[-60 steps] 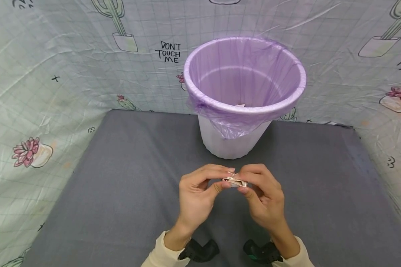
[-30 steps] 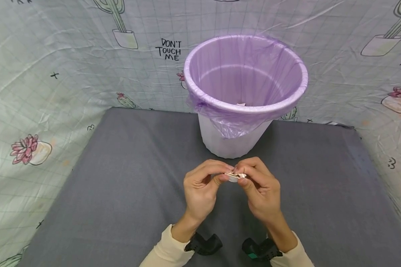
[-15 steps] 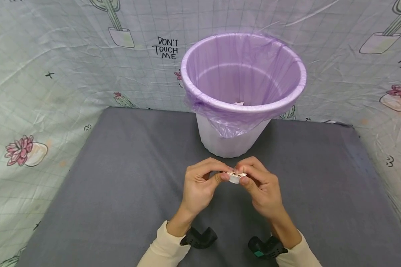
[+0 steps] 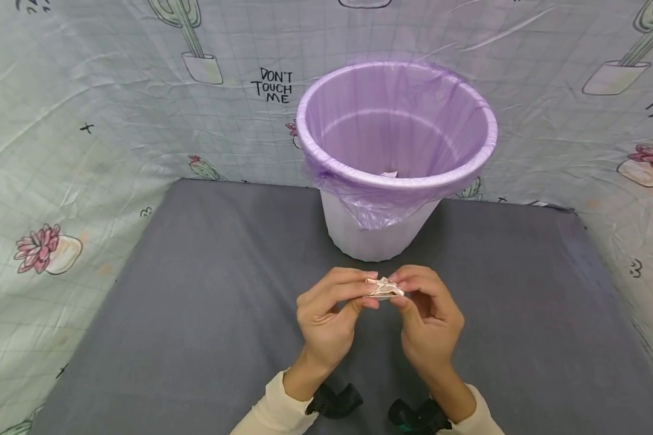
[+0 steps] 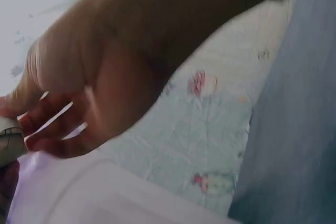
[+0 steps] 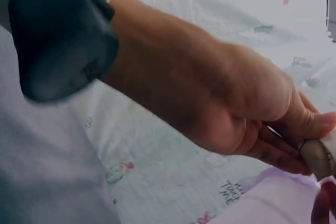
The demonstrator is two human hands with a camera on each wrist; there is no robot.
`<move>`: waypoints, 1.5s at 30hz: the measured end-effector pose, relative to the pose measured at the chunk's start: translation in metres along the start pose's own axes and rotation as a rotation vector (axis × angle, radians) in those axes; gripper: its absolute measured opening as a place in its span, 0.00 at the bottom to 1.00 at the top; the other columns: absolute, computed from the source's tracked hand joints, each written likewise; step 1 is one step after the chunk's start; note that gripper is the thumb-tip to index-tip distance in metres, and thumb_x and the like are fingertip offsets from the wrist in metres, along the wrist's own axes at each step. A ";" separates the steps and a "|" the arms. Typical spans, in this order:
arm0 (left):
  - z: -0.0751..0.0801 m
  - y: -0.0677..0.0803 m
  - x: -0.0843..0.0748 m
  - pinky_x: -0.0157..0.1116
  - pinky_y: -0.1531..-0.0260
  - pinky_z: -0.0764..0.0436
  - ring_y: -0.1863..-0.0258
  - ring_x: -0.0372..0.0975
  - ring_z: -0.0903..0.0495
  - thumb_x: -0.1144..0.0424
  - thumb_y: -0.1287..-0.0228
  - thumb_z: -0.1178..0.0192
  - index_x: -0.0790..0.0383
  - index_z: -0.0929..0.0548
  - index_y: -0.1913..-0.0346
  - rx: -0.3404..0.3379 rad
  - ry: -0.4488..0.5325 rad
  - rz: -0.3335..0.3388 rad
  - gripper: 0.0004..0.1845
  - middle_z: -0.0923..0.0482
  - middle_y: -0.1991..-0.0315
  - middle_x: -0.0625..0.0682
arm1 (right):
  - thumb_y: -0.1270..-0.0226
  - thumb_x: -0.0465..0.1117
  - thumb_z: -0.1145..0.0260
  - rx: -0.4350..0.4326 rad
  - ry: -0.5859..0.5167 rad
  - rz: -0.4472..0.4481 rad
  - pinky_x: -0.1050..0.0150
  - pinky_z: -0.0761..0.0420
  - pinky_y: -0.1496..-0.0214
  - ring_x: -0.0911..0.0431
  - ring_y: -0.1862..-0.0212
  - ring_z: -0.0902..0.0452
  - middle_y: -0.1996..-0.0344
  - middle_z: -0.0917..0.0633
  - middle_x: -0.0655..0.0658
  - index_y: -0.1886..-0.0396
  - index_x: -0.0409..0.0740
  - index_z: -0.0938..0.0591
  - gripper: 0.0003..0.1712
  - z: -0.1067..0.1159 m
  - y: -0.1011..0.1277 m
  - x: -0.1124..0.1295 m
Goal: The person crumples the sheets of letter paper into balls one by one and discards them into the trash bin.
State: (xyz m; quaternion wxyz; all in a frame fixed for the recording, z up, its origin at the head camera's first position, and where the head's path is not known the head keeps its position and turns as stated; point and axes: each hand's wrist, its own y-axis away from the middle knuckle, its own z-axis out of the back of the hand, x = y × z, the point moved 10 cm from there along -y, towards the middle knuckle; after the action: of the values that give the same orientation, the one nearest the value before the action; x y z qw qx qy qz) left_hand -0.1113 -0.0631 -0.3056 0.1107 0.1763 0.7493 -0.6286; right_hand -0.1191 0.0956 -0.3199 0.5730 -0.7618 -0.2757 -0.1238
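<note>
Between both hands, in front of the bin, is a small whitish thing (image 4: 385, 289) with a crumpled, papery, pale pinkish top; its exact kind is unclear. My left hand (image 4: 328, 319) pinches its left end between thumb and fingers. The right end is pinched the same way by my right hand (image 4: 431, 323). In the left wrist view, part of this whitish thing (image 5: 10, 142) shows at the left edge, with thin dark lines on it. The right wrist view has the whitish thing (image 6: 317, 158) at its right edge, partly hidden by fingers.
A white bin (image 4: 372, 238) with a purple bag liner (image 4: 370, 139) stands just beyond the hands, with a scrap of pale paper (image 4: 389, 174) inside. Grey cloth (image 4: 196, 302) covers the table. A patterned curtain (image 4: 239, 133) borders the back and sides.
The whitish thing has turned so that its crumpled top faces the head camera more, where half a second ago its smooth white side showed. The fingertips have spread slightly apart on top.
</note>
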 end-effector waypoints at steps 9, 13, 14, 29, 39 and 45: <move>-0.005 -0.002 -0.013 0.40 0.72 0.17 0.70 0.53 0.17 0.67 0.43 0.34 0.74 0.18 0.68 -0.014 0.033 -0.022 0.09 0.19 0.70 0.66 | 0.39 0.32 0.33 0.087 0.010 0.140 0.66 0.23 0.58 0.48 0.64 0.27 0.72 0.24 0.34 0.75 0.20 0.28 0.17 -0.014 -0.007 0.024; -0.006 -0.006 -0.017 0.41 0.71 0.17 0.71 0.54 0.17 0.68 0.43 0.34 0.75 0.18 0.70 0.003 0.054 -0.033 0.09 0.19 0.72 0.67 | 0.37 0.33 0.34 0.140 0.031 0.168 0.66 0.24 0.60 0.49 0.66 0.29 0.73 0.26 0.35 0.76 0.22 0.28 0.17 -0.020 -0.010 0.031; -0.007 -0.007 -0.018 0.41 0.71 0.17 0.71 0.54 0.17 0.68 0.43 0.34 0.75 0.18 0.70 0.014 0.057 -0.036 0.09 0.19 0.72 0.67 | 0.36 0.33 0.35 0.158 0.029 0.172 0.66 0.25 0.60 0.49 0.66 0.29 0.74 0.26 0.35 0.76 0.23 0.28 0.17 -0.022 -0.011 0.033; -0.020 -0.015 -0.025 0.39 0.69 0.17 0.71 0.52 0.17 0.65 0.41 0.37 0.75 0.19 0.71 0.266 0.215 -0.022 0.12 0.19 0.73 0.65 | 0.40 0.34 0.33 0.444 -0.298 -0.136 0.65 0.26 0.62 0.49 0.63 0.31 0.67 0.26 0.37 0.69 0.28 0.23 0.11 -0.029 -0.010 0.022; -0.008 -0.014 -0.044 0.38 0.70 0.18 0.73 0.52 0.19 0.66 0.44 0.33 0.75 0.17 0.74 0.200 0.002 -0.307 0.12 0.17 0.71 0.66 | 0.30 0.45 0.40 0.448 -0.742 -0.916 0.65 0.24 0.46 0.56 0.50 0.23 0.51 0.20 0.42 0.41 0.29 0.28 0.26 -0.038 0.043 -0.032; -0.009 -0.014 -0.048 0.36 0.70 0.19 0.73 0.50 0.19 0.66 0.43 0.33 0.75 0.17 0.75 0.230 -0.062 -0.356 0.12 0.17 0.72 0.65 | 0.29 0.41 0.41 0.398 -0.892 -1.026 0.61 0.27 0.40 0.51 0.44 0.24 0.46 0.22 0.38 0.38 0.28 0.29 0.26 -0.040 0.047 -0.030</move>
State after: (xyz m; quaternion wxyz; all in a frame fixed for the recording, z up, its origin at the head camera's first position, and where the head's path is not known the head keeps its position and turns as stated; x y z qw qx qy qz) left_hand -0.0726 -0.0619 -0.2727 0.0000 0.0331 0.6883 -0.7247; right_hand -0.1123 0.0403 -0.3607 0.4032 -0.3947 -0.8256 -0.0017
